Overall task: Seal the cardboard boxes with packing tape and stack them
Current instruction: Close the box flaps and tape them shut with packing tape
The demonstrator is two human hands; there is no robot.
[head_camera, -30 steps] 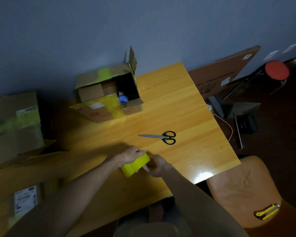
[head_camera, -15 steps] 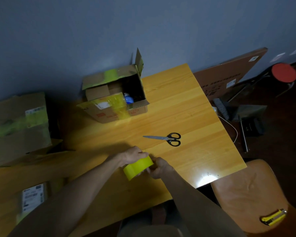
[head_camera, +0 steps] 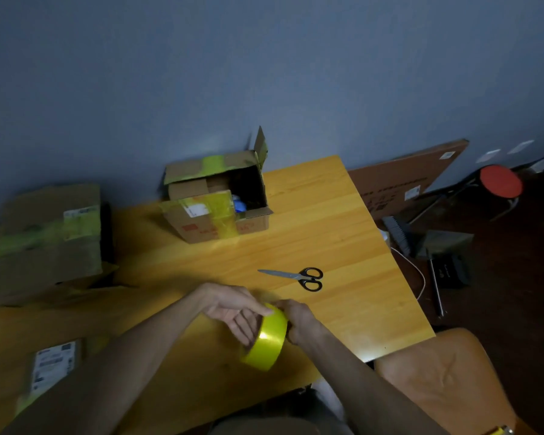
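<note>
While the right hand [head_camera: 299, 321] grips the yellow tape roll [head_camera: 266, 340], the left hand [head_camera: 233, 312] lies straight-fingered against it; tabletop [head_camera: 327, 233] front edge close, scissors [head_camera: 296, 277] just beyond.

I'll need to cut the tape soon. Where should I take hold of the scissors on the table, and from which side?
Take the scissors by the black handle loops, coming from above on the right. They lie flat and closed, blades pointing left, loops nearest the right hand, which now grips the tape roll.
</note>
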